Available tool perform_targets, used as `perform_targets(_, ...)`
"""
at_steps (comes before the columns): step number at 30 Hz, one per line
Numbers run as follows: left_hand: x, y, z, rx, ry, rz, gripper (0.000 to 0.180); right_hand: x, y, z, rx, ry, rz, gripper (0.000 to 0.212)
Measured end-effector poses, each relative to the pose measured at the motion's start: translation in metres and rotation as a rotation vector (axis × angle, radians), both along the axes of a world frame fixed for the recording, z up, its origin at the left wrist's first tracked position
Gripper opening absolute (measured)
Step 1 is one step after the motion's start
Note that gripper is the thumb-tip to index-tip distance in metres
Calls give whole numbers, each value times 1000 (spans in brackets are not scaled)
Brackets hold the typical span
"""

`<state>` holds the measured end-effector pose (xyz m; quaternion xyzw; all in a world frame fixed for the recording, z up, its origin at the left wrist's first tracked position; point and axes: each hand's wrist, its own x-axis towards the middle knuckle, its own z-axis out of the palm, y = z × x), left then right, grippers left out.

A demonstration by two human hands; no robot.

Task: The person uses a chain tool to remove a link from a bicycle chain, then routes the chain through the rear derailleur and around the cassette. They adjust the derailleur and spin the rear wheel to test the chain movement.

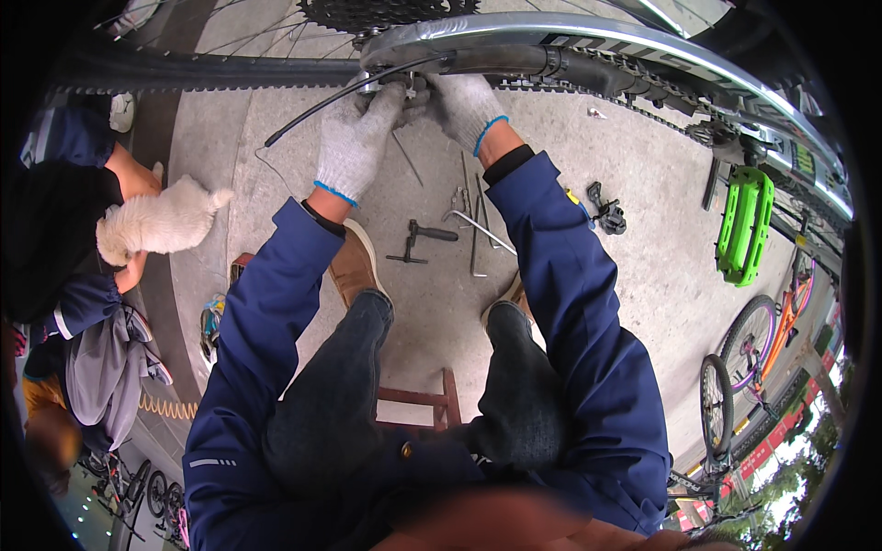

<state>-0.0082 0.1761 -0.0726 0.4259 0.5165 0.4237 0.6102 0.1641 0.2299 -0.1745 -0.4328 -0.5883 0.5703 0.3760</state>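
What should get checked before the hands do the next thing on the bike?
1. Both hands on the part: ok. The left hand and right hand meet at the bike frame near the rear wheel.
2. Gloves on: ok, both hands.
3. Black cable held: cannot tell; it runs under the left hand.
4. Tools close by: ok. The small hammer and metal rods lie on the ground.
5. Chain seated: cannot tell.
6. White dog out of the way: ok, it is off to the left.
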Motion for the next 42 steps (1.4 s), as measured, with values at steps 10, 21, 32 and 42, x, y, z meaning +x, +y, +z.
perform_targets(10, -1, 0, -1, -46, -14, 16, 37, -3, 2, 18, -636, 581, -236, 34)
perform_targets(21, 4, 0, 1, -29, -139, 60, 35, 10, 4, -9, 627, -756, 0, 25)
perform_targets(32, 4, -1, 1, -58, -224, 61, 40, 1, 5, -8, 478, -469, -100, 21)
perform_targets(42, 7, -3, 5, -76, -269, 61, 38, -4, 2, -10, 479, -283, -158, 23)
